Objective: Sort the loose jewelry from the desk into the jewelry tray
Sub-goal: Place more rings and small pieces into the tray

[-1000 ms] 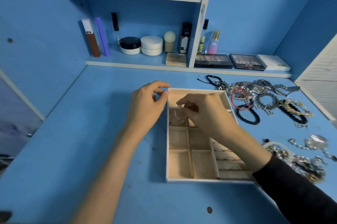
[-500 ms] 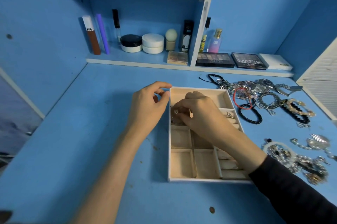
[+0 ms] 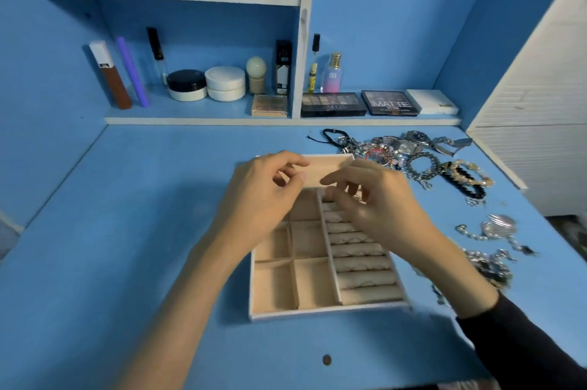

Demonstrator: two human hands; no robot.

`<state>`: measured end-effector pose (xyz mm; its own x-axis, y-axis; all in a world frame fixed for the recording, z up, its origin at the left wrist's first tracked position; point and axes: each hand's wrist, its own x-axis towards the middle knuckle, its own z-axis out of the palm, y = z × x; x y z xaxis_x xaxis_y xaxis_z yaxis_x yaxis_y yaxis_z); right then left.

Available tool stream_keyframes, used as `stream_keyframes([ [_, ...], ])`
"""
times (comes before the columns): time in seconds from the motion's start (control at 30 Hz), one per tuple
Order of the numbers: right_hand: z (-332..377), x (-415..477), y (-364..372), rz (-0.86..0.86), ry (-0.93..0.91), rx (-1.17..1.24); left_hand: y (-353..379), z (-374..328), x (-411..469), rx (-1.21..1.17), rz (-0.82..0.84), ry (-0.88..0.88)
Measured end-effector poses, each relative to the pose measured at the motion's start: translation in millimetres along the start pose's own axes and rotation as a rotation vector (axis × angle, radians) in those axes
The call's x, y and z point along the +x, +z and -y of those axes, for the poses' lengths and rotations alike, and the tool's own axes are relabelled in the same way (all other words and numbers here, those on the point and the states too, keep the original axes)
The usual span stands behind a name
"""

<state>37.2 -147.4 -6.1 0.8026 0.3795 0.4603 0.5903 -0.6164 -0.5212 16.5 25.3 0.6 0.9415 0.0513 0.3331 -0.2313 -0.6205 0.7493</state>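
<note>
A pale, cloth-lined tray (image 3: 327,310) sits flat near the middle of the blue bench (image 3: 143,230), a little toward its right edge. It has square cells on the left, a column of padded rolls (image 3: 365,275) on the right and one long cell (image 3: 327,167) across the far end.

Both hands hover over the far half of the tray. The left hand (image 3: 263,199) is above the far left cells, with thumb and forefinger curled toward each other and a small gap between them. Motion blur hides whether that grip is clamped on anything. The right hand (image 3: 381,211) is above the far end of the rolls, fingers bent downward and the forefinger reaching toward the left thumb. I cannot tell whether its grip holds anything either. A black sleeve (image 3: 524,354) covers the right forearm.

The loose jewelry lies on the bench outside the tray. One tangled heap (image 3: 394,148) of chains, watches and bracelets is near the far right corner, with a black bead bracelet (image 3: 473,191) just beside it. A second heap (image 3: 489,262) lies along the right edge, close to a silver piece (image 3: 498,224).

Behind the bench a shelf (image 3: 203,119) holds jars, tubes and two flat makeup palettes (image 3: 333,103).
</note>
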Motion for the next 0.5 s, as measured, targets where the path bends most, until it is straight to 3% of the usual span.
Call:
stream_keyframes([
  [0.3,-53.6,-65.0,-74.8,-0.176,0.332,-0.039,75.9,-64.0,-4.3,0.053,0.29,0.245],
  [0.5,-89.3,-88.7,-111.7,-0.227,0.445,-0.162,128.2,-91.1,4.9,0.173,0.498,0.352],
])
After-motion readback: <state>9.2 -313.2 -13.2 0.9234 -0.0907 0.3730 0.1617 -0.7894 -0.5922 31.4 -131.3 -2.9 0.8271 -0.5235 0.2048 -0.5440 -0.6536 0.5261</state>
